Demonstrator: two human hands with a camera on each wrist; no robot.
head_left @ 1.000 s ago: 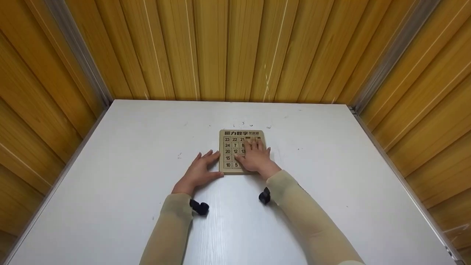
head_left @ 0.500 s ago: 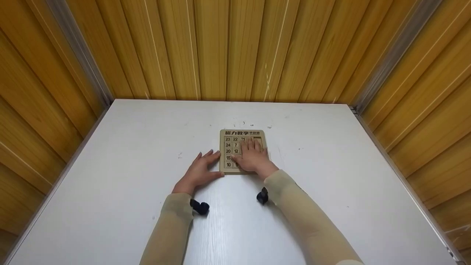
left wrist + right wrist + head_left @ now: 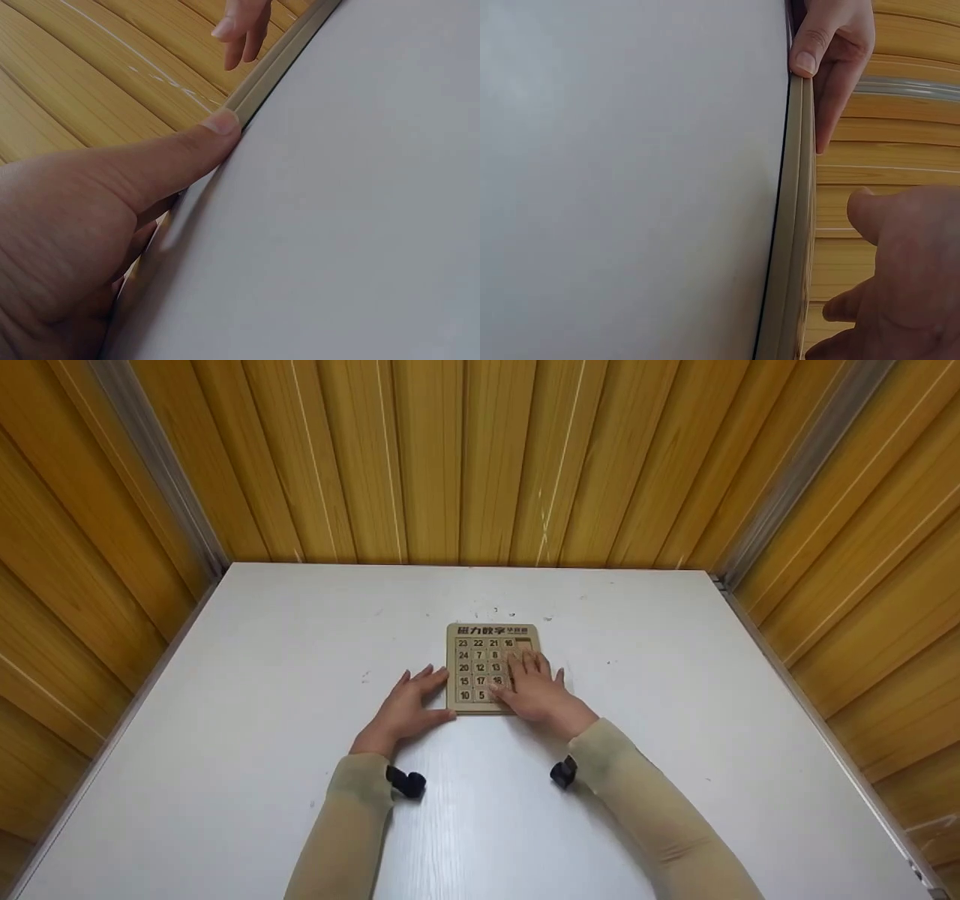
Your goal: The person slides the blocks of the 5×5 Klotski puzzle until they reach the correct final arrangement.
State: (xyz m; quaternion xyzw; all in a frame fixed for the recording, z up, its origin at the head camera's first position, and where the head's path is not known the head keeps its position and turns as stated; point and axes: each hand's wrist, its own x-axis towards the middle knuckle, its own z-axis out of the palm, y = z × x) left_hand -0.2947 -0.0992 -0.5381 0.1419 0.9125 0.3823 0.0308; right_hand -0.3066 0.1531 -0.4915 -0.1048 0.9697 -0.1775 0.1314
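A wooden number sliding puzzle [image 3: 454, 706] lies flat on the white table, with numbered tiles in rows under a printed heading. My left hand [image 3: 405, 709] grips its near left corner, thumb on the near edge and fingers along the left side. In the left wrist view the left thumb [image 3: 187, 154] presses the frame's edge. My right hand [image 3: 544, 697] lies over the right part of the puzzle, fingers extended onto the tiles and covering several of them. In the right wrist view the right hand [image 3: 919, 270] is above the board. A dark gap shows at the top right slot.
The white table [image 3: 637, 660] spreads around the puzzle, with small dark marks [image 3: 512, 614] beyond it. Wood-patterned panels [image 3: 420, 465] stand behind and at both sides. A black camera mount [image 3: 407, 783] sits at the left wrist, another [image 3: 563, 772] at the right wrist.
My right hand shifted left over the tiles, then back right and nearer, uncovering tiles such as 16, 8 and 13. My left hand has stayed at the corner.
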